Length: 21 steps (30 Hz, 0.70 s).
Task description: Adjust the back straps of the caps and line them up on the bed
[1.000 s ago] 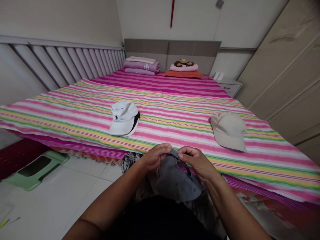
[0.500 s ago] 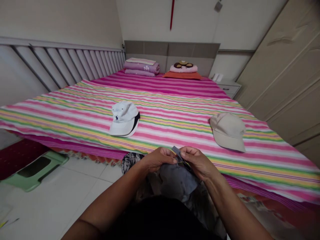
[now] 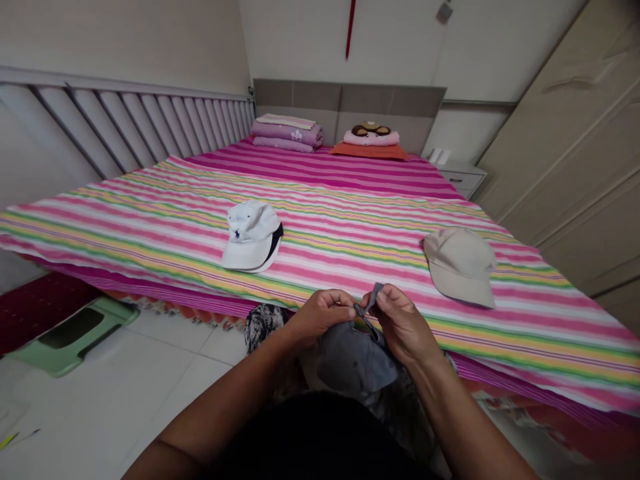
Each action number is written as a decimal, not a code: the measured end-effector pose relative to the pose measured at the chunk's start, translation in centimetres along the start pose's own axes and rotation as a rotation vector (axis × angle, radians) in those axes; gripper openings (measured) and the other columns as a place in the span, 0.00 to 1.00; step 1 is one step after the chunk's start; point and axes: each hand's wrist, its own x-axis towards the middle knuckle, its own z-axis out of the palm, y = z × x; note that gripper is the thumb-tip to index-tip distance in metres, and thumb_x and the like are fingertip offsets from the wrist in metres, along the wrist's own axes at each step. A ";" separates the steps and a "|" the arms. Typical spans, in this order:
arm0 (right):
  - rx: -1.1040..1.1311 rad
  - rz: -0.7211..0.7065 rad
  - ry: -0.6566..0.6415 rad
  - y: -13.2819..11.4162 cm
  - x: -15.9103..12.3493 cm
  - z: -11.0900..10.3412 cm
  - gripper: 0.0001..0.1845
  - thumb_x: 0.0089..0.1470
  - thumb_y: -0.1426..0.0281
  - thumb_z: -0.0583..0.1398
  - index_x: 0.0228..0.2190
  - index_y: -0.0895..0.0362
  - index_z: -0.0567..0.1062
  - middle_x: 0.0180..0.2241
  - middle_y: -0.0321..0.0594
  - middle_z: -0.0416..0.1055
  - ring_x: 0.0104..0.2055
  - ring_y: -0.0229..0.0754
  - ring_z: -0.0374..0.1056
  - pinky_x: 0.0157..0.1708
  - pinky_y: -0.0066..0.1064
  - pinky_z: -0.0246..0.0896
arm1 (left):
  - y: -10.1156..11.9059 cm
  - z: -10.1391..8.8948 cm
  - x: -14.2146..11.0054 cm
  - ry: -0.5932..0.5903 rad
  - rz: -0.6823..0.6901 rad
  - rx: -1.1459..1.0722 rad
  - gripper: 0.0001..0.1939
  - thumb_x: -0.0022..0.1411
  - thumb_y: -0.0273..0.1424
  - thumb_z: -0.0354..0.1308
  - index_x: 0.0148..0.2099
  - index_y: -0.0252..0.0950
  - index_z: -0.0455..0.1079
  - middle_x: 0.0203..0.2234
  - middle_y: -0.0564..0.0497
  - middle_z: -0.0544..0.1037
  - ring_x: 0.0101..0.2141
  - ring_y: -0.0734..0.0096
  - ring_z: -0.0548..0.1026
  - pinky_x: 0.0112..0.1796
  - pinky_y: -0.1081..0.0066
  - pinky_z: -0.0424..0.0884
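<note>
Grey cap (image 3: 350,360) lies below your grip: left hand (image 3: 323,317) pinches the strap (image 3: 373,297) lower down, right hand (image 3: 406,327) pinches its raised end.

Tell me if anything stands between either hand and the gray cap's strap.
Nothing visible does: the left hand and right hand both pinch the strap of the gray cap. The white cap and beige cap lie farther off on the striped sheet.
</note>
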 end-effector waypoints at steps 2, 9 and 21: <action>-0.033 -0.004 -0.002 0.0 -0.1 0.2 0.12 0.39 0.65 0.66 0.22 0.56 0.68 0.20 0.34 0.68 0.21 0.33 0.57 0.22 0.25 0.51 | 0.0 0.2 -0.1 -0.030 0.053 -0.022 0.07 0.43 0.28 0.62 0.23 0.31 0.67 0.29 0.50 0.71 0.31 0.74 0.68 0.35 0.74 0.60; -0.109 -0.017 -0.099 -0.3 -0.5 0.8 0.12 0.44 0.64 0.63 0.24 0.57 0.66 0.18 0.30 0.65 0.15 0.29 0.49 0.17 0.24 0.41 | -0.4 0.0 -0.1 -0.154 0.032 -0.111 0.07 0.44 0.26 0.60 0.24 0.32 0.63 0.27 0.52 0.70 0.27 0.77 0.66 0.31 0.75 0.58; -0.086 0.101 0.137 -0.1 -0.2 1.5 0.12 0.30 0.70 0.68 0.21 0.60 0.72 0.12 0.27 0.61 0.11 0.24 0.49 0.11 0.19 0.38 | -0.7 0.1 -0.3 -0.031 -0.018 -0.170 0.10 0.40 0.28 0.64 0.24 0.32 0.63 0.18 0.55 0.67 0.19 0.81 0.63 0.24 0.77 0.55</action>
